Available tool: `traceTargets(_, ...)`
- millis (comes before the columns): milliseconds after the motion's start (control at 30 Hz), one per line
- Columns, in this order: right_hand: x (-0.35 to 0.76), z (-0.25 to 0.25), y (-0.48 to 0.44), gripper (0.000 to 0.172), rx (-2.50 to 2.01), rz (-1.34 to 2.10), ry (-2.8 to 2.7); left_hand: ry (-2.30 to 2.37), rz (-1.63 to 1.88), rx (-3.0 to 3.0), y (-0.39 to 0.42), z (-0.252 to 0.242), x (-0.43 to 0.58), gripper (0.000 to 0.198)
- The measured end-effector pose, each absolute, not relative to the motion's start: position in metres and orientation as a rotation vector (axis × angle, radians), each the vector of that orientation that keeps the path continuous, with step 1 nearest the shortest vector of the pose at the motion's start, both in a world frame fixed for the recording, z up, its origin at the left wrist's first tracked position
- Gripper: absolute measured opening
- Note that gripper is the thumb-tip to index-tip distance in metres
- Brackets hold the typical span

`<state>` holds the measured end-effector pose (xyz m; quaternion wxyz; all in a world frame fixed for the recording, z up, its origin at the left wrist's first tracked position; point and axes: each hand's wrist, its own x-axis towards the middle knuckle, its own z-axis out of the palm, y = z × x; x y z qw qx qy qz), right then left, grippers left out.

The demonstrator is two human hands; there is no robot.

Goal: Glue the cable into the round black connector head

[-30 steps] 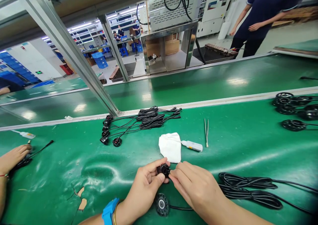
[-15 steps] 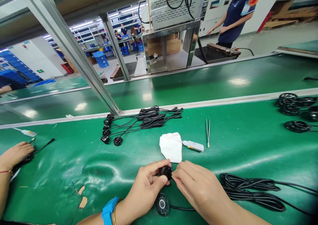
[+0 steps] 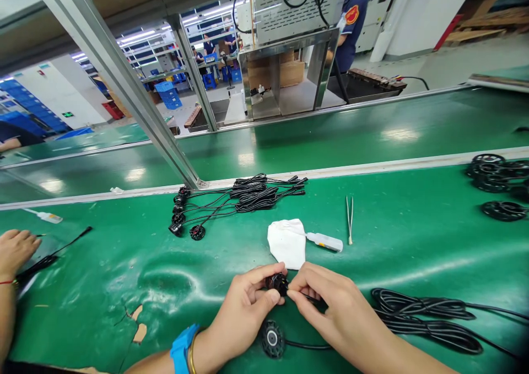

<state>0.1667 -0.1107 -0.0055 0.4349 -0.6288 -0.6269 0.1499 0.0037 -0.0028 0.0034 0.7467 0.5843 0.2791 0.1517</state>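
Work sits just below the cloth (image 3: 286, 244): the left hand (image 3: 243, 307) is curled around a black part (image 3: 276, 283), and the right hand (image 3: 330, 302) is pinched tight beside it, apparently on a cable (image 3: 316, 301). The step looks like bringing the two together, which should call for a steady left grip and fine aim. On the green worktop (image 3: 397, 242), a co-worker's hand (image 3: 19, 250) is far left of the cloth, corded parts (image 3: 256, 200) upper left, a disc (image 3: 273, 338) below, a bottle (image 3: 326, 242) just right, tweezers (image 3: 350, 238) farther right, coils (image 3: 450, 340) lower right, rings (image 3: 491, 175) far right. Beyond, people (image 3: 210, 46) appear upper left of the cloth, a machine (image 3: 293, 7) above, another person (image 3: 355, 32) upper right.
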Motion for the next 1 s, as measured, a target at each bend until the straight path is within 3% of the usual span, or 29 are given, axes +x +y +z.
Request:
traceTargets(367, 0.161, -0.012, -0.112, 0.017, -1.725, 0.352, -1.566, 0.629, 0.339, 1.401, -0.006, 0.002, 0.004, 0.037)
traceTargets(700, 0.17, -0.012, -0.113, 0.013, -1.667, 0.324, -1.595, 0.656, 0.335, 1.258, 0.0, 0.004, 0.004, 0.049)
traceTargets(1000, 0.169, -0.008, -0.112, 0.015, -1.633, 0.027, -1.714, 0.652, 0.288, 1.234, 0.004, 0.009, 0.003, 0.05)
